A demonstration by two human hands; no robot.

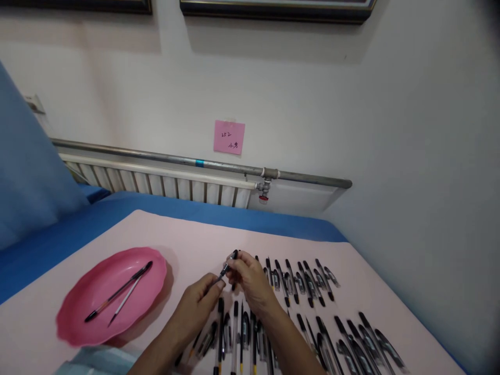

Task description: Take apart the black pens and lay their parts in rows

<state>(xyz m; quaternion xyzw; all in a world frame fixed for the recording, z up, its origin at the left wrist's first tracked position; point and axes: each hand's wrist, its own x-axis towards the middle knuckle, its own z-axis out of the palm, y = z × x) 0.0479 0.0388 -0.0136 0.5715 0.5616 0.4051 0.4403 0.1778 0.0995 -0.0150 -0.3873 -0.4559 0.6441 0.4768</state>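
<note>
A pen (224, 270) with a dark cap end is held slanted between both hands, above the pink sheet. My left hand (199, 301) pinches its lower part between thumb and fingers. Around its upper, capped end the fingers of my right hand (249, 276) are closed. Whether the cap is fully seated cannot be made out. Below my hands lie several pen barrels (235, 333) and loose black caps (245, 329), partly hidden by my forearms. Farther right, pens and caps (305, 281) lie in a slanting row.
A pink scalloped plate (70, 307) on the left holds a capped pen (119, 291) and a thin white refill (125, 299). More pens and caps (363, 338) lie at the front right. Behind the blue-edged table are a radiator (164, 185), a pipe and a wall.
</note>
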